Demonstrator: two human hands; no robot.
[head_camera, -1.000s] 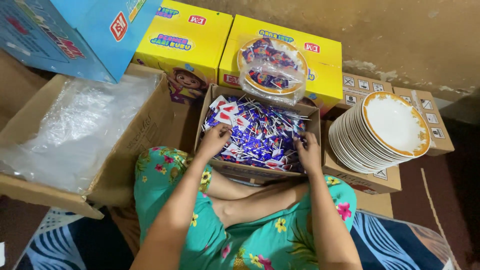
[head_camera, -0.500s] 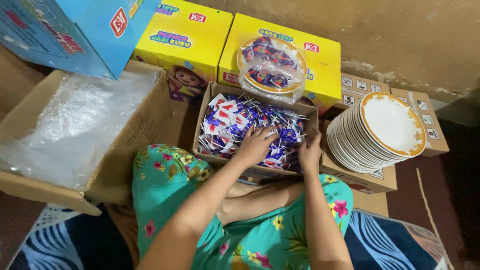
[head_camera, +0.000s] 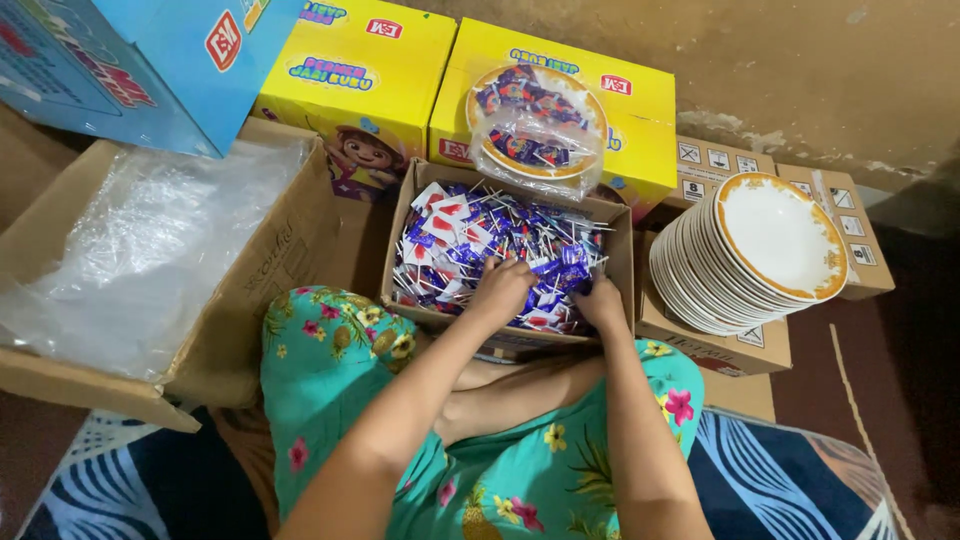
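Small blue-and-red wrapped lollipops (head_camera: 480, 245) fill open brown cardboard box (head_camera: 620, 250) on lap. Left hand (head_camera: 500, 288), right hand (head_camera: 598, 300) buried in heap, fingers curled, gathering wrappers. Likely light, crinkly, slippery; best scooped by handful, sticks bunched.

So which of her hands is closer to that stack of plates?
The right hand. It digs into the box of wrapped sweets at the edge beside the stack of plates; the left hand is further from them, mid-box.
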